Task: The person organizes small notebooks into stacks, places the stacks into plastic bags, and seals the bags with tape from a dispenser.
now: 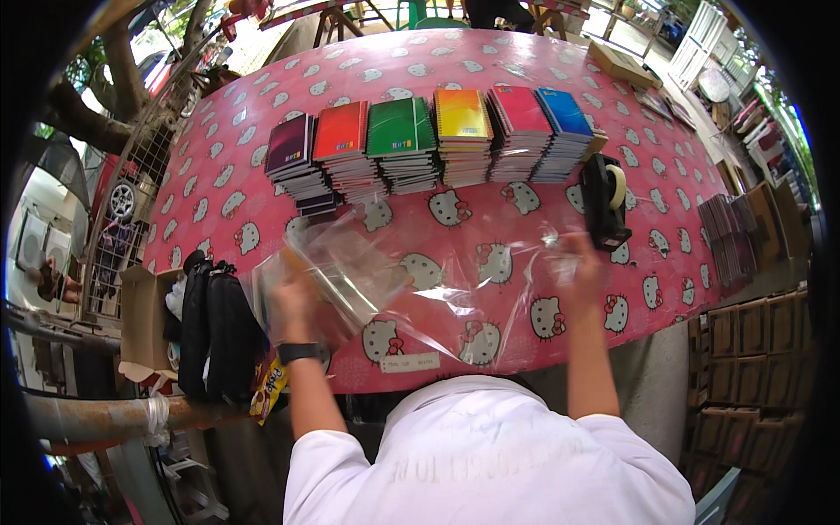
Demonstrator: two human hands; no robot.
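Note:
My left hand (293, 302), blurred by motion, is closed on clear plastic sleeves (354, 271) at the left front of the table. A yellowish strip shows along the edge beside its fingers. My right hand (582, 267) pinches a crumpled corner of clear plastic film (459, 302), which stretches glossy and creased across the middle between both hands. Right beside that hand stands a black tape dispenser (604, 206) with a roll of tape. Beyond the hands, stacked spiral notebooks form a row: purple (290, 140), red (342, 129), green (401, 127), yellow (462, 115), pink (523, 114) and blue (564, 114).
A pink patterned cover lies over the table (647, 289). Black bags (214, 324) and an open cardboard box (144, 319) stand at the left edge, near a yellow packet (269, 389). More notebook stacks (728, 236) and brown boxes (757, 341) are at the right.

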